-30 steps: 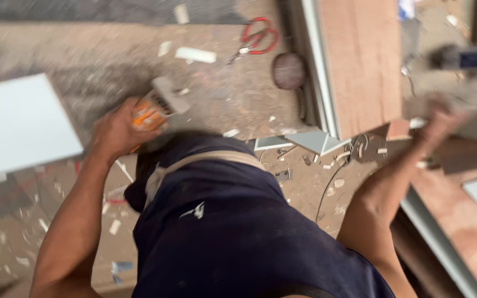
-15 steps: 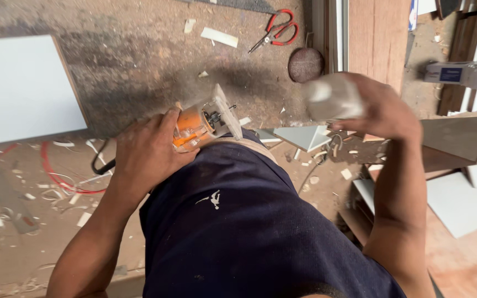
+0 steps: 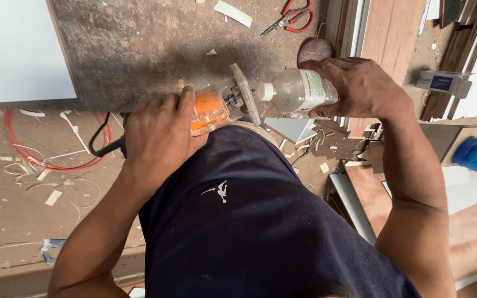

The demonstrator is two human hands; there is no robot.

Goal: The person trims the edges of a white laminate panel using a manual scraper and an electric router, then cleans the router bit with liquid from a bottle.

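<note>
Fingers of the left hand (image 3: 158,135) wrap the orange router (image 3: 211,110); the right hand (image 3: 360,88) clasps a clear bottle (image 3: 296,94) against its base.

Dusty scrap-strewn floor (image 3: 23,209), white panel (image 3: 17,49), stacked wooden boards (image 3: 393,33)

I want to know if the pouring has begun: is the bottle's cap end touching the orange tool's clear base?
Cannot tell. In the head view the clear bottle, held by the right hand, points its cap at the clear base; no plain gap or contact shows.

orange trimmer (image 3: 208,108) | clear bottle (image 3: 299,91) | red-handled scissors (image 3: 291,15) | navy shorts (image 3: 249,221)
</note>
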